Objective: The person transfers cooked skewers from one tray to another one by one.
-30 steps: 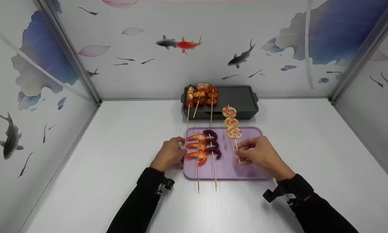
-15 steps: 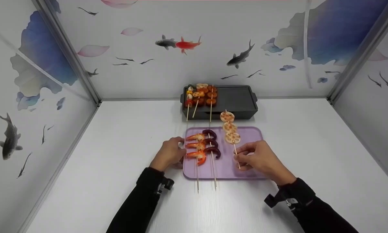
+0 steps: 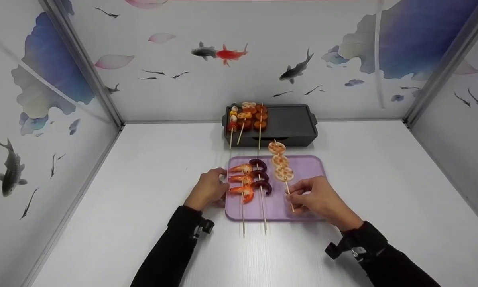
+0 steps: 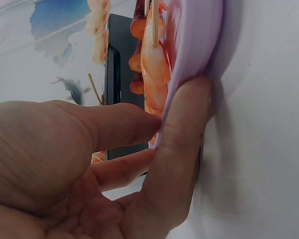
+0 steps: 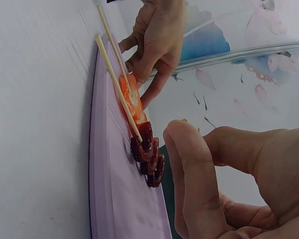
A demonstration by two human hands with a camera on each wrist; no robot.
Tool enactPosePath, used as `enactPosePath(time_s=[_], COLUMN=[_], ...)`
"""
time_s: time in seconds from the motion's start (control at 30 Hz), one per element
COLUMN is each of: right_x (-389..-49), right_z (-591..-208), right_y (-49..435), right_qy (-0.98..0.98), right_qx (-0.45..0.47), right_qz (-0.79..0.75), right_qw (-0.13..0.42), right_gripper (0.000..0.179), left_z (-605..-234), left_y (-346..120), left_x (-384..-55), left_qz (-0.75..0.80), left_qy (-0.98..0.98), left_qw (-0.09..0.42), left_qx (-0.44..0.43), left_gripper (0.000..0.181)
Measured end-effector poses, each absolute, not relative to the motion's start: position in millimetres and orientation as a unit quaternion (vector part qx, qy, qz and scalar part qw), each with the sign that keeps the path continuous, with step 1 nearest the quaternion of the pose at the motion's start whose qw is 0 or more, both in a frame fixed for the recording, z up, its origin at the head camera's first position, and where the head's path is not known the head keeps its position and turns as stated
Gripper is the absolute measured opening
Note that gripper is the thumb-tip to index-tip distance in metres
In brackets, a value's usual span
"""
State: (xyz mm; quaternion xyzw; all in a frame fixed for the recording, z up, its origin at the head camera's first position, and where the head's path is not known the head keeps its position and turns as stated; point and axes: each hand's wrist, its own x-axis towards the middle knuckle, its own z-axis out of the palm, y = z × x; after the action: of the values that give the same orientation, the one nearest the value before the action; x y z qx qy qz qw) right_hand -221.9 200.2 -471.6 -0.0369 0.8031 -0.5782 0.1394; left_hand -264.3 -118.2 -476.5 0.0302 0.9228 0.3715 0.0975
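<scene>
I'm watching the left hand (image 3: 207, 188) pinching the purple tray (image 3: 307, 169) by its left side, while the right hand (image 3: 317, 199) is pinching a lotus-root skewer (image 3: 280, 161) near its bare end, holding it above the tray. A shrimp skewer (image 3: 245, 180) and a tentacle skewer (image 3: 261, 173) are lying there.

Left hand (image 3: 207, 189) pinching, right hand (image 3: 317, 198) likewise
</scene>
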Motion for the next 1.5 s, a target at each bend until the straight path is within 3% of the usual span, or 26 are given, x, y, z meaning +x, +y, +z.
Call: enactPosePath(time_s=[1.1,1.5], right_x=[-214.0,-211.6], right_z=[-486.2,-488.6], right_y=[195.3,191.4], right_qy=[0.783,0.776], right_qx=[-0.029,-0.028], right_qz=[-0.597,-0.600], right_qw=[0.172,0.194], right_gripper=[0.026,0.028], left_z=[-474.8,-476.8], left_y=[-117.7,-118.2], left_x=[-264.6,-265.7], left_qz=[0.390,0.379], left_qy=[0.913,0.920], left_qw=[0.123,0.103], left_qx=[0.011,0.025], left_gripper=[0.048,0.048])
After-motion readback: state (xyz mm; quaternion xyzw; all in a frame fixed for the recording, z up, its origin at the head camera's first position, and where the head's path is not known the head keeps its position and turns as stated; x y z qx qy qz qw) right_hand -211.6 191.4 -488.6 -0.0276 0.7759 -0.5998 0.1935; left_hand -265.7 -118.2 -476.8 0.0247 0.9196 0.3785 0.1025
